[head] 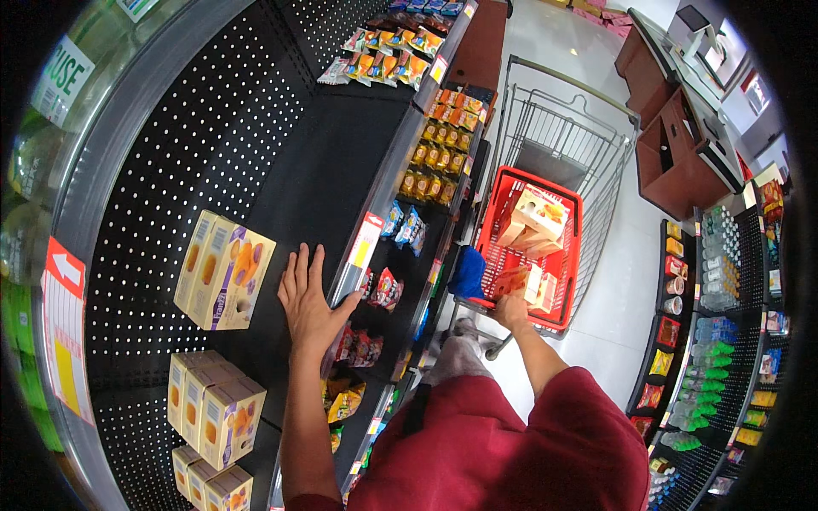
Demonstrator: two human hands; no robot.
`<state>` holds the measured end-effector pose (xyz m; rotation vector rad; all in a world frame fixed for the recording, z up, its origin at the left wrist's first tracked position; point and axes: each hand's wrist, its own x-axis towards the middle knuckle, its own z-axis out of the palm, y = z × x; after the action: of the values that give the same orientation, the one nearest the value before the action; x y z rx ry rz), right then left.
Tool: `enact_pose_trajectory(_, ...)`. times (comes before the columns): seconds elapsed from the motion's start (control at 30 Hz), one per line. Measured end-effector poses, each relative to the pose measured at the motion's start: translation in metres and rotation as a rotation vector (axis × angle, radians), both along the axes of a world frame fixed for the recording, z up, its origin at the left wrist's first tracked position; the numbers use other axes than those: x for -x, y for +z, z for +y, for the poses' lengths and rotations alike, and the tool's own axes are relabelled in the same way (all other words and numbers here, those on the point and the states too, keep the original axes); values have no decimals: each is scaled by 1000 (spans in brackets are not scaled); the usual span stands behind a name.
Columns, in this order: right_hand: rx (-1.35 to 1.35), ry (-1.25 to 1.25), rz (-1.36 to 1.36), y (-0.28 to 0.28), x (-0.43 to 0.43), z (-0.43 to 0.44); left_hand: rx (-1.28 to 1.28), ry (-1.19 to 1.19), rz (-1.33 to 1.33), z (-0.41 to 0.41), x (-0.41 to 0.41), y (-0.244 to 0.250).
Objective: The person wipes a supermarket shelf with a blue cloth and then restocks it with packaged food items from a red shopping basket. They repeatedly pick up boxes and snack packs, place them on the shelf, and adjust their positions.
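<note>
My left hand rests, fingers spread, on the black shelf board near its front edge, holding nothing. Just left of it stand cream Franzzi boxes with orange and purple print. More such boxes are stacked lower on the same shelf. My right hand reaches into a red plastic basket in a metal shopping cart; its fingers lie at a small box, and their grip is partly hidden. Several cream boxes lie in the basket. A blue cloth hangs at the basket's left side.
Wrapped snacks and candy packs line the shelves between the board and the cart. Brown counters stand beyond the cart. Shelves of bottles and packets border the right side. Price tags edge the shelf.
</note>
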<state>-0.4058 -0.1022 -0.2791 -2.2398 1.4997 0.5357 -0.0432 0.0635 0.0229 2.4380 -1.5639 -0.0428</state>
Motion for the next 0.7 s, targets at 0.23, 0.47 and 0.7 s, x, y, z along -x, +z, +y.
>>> enact_pose_trajectory(0.23, 49, 84, 87, -21, 5, -34, -52, 5, 1, 0, 2, 2)
enact_pose_trajectory(0.47, 87, 43, -72, -15, 14, -62, -102, 24, 13, -1, 2, 5)
enact_pose_trajectory(0.7, -14, 38, -38, -21, 11, -95, -91, -32, -84, 2, 1, 1)
